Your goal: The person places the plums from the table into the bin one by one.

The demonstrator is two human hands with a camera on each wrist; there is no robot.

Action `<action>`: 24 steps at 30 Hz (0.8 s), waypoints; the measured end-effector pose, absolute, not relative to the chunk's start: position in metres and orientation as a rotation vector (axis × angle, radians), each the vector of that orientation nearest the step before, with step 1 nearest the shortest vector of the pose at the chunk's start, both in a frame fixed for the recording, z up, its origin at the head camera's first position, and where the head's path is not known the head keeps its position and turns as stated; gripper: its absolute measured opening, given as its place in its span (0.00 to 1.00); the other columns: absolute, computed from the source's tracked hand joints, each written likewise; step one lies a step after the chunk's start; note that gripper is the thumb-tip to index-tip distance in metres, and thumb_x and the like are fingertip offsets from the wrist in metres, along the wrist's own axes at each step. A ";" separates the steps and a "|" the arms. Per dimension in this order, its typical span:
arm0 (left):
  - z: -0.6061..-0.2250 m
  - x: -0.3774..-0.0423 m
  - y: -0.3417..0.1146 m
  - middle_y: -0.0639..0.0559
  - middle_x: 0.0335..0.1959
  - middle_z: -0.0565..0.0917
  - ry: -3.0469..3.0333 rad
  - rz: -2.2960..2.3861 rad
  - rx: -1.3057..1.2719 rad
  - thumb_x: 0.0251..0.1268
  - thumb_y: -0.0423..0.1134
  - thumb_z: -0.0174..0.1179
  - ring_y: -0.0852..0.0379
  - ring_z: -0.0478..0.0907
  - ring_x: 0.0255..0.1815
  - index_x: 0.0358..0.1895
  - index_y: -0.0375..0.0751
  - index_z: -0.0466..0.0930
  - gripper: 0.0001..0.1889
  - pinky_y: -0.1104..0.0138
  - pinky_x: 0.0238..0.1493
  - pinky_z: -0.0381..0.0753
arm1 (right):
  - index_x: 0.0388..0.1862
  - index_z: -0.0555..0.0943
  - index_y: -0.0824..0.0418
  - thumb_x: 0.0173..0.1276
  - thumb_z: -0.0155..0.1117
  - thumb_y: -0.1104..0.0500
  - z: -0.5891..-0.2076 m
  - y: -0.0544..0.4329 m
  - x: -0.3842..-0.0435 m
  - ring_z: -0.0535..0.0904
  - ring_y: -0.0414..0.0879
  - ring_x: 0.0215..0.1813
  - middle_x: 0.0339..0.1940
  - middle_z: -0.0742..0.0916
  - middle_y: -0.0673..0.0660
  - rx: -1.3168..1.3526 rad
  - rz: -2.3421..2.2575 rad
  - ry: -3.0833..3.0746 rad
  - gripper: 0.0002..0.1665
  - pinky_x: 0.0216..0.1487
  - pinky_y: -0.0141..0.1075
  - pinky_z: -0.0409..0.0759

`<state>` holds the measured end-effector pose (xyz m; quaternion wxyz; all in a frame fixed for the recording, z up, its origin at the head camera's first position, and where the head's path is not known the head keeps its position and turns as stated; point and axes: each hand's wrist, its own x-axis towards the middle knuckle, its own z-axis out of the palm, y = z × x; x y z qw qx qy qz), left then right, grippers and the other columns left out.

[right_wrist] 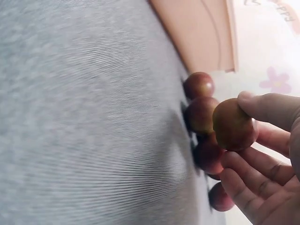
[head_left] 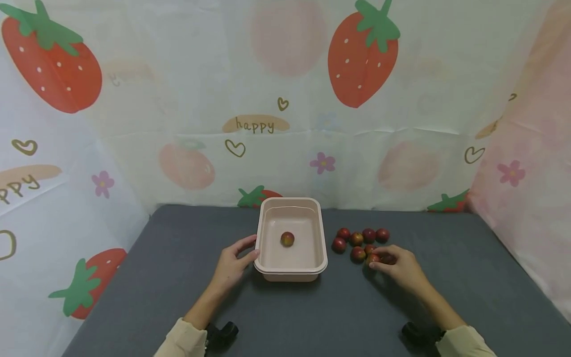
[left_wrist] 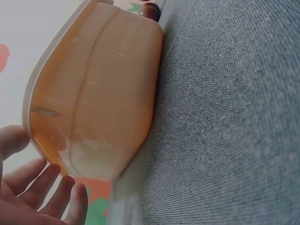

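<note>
A pale pink plastic box stands in the middle of the table with one plum on its floor. My left hand holds the box by its left rim; the left wrist view has the thumb and fingertips at the edge. To the right of the box, my right hand pinches a red-green plum between thumb and fingers. In the right wrist view this plum overlaps the group behind it. Several dark red plums lie loosely together just beyond the right hand.
The grey cloth-covered table extends around the box and fruit. A printed curtain with strawberries hangs behind the table's back edge, and more of it lines both sides. Black wrist straps with mounts sit at both cuffs.
</note>
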<state>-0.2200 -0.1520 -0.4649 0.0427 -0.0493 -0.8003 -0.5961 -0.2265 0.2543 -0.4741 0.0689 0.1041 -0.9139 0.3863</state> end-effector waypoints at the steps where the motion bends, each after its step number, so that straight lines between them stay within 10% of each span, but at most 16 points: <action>1: -0.465 -0.220 -0.152 0.36 0.63 0.77 -2.448 -1.823 -0.151 0.66 0.38 0.62 0.41 0.68 0.69 0.65 0.35 0.73 0.25 0.43 0.69 0.62 | 0.47 0.85 0.61 0.58 0.74 0.55 -0.472 0.255 -0.227 0.80 0.34 0.36 0.42 0.87 0.58 0.313 1.179 -2.748 0.19 0.34 0.31 0.79; 24: -0.465 -0.220 -0.150 0.37 0.60 0.79 -2.458 -1.801 -0.094 0.66 0.36 0.61 0.41 0.70 0.67 0.64 0.37 0.74 0.23 0.43 0.67 0.64 | 0.51 0.83 0.63 0.62 0.71 0.53 -0.443 0.255 -0.230 0.81 0.32 0.37 0.46 0.87 0.62 0.308 1.267 -2.724 0.21 0.38 0.31 0.80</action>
